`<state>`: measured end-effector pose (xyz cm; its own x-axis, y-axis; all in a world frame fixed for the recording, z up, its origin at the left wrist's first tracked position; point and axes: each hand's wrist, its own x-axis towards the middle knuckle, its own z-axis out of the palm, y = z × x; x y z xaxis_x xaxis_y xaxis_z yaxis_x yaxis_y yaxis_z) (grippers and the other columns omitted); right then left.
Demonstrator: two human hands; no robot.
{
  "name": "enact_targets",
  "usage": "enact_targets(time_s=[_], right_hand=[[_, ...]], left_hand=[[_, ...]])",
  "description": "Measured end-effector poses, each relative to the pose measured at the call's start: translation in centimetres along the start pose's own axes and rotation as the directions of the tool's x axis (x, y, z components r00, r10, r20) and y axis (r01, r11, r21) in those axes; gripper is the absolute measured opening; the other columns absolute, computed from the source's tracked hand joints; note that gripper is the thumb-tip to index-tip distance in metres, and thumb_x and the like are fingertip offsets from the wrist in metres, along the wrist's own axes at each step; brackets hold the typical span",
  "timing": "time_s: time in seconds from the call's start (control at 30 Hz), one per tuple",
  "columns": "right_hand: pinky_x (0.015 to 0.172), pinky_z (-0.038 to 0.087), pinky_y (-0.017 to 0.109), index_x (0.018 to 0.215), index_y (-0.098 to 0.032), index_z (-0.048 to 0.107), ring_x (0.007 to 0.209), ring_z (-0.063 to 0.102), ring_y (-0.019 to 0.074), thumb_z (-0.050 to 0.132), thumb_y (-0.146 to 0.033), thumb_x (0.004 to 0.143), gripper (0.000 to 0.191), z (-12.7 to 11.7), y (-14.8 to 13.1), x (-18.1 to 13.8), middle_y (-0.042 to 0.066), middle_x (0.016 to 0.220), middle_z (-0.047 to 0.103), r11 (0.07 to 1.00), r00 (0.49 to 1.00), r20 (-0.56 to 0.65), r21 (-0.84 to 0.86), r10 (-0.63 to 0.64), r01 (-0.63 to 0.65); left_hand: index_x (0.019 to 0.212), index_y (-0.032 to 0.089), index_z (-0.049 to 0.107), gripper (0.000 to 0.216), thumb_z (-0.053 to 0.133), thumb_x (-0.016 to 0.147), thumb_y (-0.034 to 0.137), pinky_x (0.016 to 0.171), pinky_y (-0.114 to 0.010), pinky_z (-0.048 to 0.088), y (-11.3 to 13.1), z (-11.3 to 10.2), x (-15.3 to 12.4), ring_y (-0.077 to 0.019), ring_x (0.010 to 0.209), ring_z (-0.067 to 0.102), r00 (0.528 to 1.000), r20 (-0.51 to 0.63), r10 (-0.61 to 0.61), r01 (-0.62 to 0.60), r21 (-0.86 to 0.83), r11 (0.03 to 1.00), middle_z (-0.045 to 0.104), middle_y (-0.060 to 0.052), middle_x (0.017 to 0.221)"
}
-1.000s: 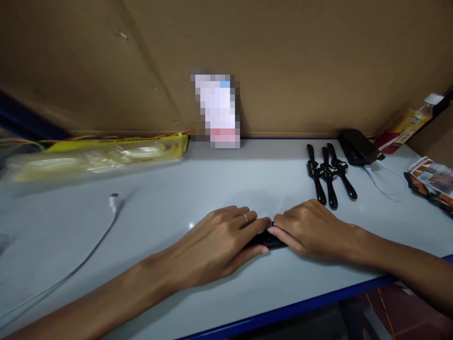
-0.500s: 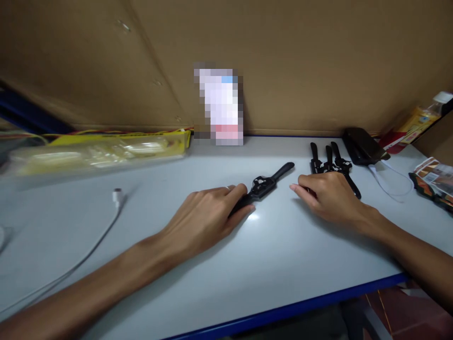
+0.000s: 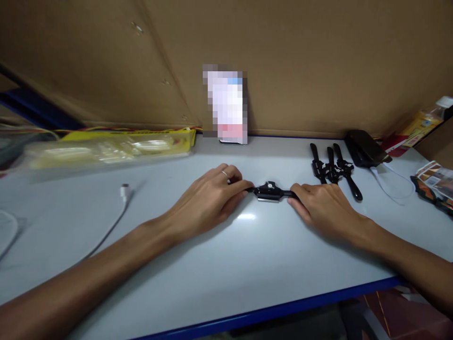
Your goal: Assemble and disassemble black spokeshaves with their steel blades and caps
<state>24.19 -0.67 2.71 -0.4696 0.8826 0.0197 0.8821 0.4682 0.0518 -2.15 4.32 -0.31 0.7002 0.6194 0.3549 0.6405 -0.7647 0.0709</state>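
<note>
A black wristwatch [image 3: 269, 192] lies stretched flat on the white table [image 3: 219, 264], its case between my two hands. My left hand [image 3: 208, 200], a ring on one finger, has its fingers closed over the left strap. My right hand [image 3: 323, 208] covers and pinches the right strap. Three more black watches [image 3: 334, 170] lie side by side just beyond my right hand.
A white cable with a plug [image 3: 123, 192] runs along the left. A yellow plastic packet [image 3: 106, 146] lies at the back left, a blurred-out card [image 3: 226, 106] leans on the cardboard wall. A black pouch [image 3: 364, 147], white cord, bottle and printed packets sit at the right.
The watch has been turned from a diagonal to lie crosswise. My right hand came back from the row of watches and took the right strap; my left hand slid further up the table.
</note>
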Motion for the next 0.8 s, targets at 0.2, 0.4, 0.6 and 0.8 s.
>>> enact_targets(time_s=[0.2,0.4,0.6,0.8], right_hand=[[0.053,0.014,0.033,0.095,-0.016,0.065,0.058,0.058,0.0181,0.043,-0.037,0.102,0.031,-0.2,-1.0,-0.5,0.007,0.078,0.072,0.999,0.999,-0.002,0.020,-0.032,0.032],[0.053,0.013,0.034,0.076,-0.017,0.068,0.053,0.054,0.0178,0.042,-0.035,0.098,0.038,0.2,-1.2,-0.6,0.008,0.070,0.071,1.000,1.000,0.026,-0.005,0.014,-0.014],[0.053,0.017,0.033,0.073,-0.017,0.071,0.054,0.057,0.0203,0.040,-0.038,0.098,0.045,-0.4,-0.2,0.4,0.012,0.067,0.070,0.966,0.971,-0.003,-0.104,0.238,-0.237],[0.057,0.029,0.033,0.097,-0.016,0.073,0.072,0.062,0.0274,0.040,-0.042,0.097,0.042,-3.5,6.3,0.9,0.018,0.084,0.070,0.779,0.809,-0.156,-0.219,0.567,-0.588]], left_hand=[[0.120,0.018,0.066,0.033,0.042,0.099,0.025,0.083,-0.044,0.051,0.1,0.1,-0.1,-0.0279,0.102,0.056,0.991,-0.097,-0.094,0.095,0.010,0.995,0.060,-0.014,0.116],[0.120,0.016,0.065,0.033,0.040,0.101,0.024,0.082,-0.043,0.051,1.1,0.1,-0.3,-0.0259,0.099,0.056,0.995,-0.068,-0.070,0.068,-0.026,0.997,0.061,-0.014,0.113],[0.115,0.017,0.066,0.031,0.039,0.101,0.023,0.081,-0.041,0.050,1.6,0.2,-0.4,-0.0238,0.095,0.054,1.000,0.011,-0.004,0.005,-0.110,0.994,0.061,-0.011,0.106],[0.108,0.018,0.068,0.031,0.039,0.101,0.024,0.080,-0.041,0.049,1.7,0.0,-0.5,-0.0224,0.092,0.054,0.999,0.047,0.010,-0.003,-0.134,0.991,0.061,-0.010,0.104]])
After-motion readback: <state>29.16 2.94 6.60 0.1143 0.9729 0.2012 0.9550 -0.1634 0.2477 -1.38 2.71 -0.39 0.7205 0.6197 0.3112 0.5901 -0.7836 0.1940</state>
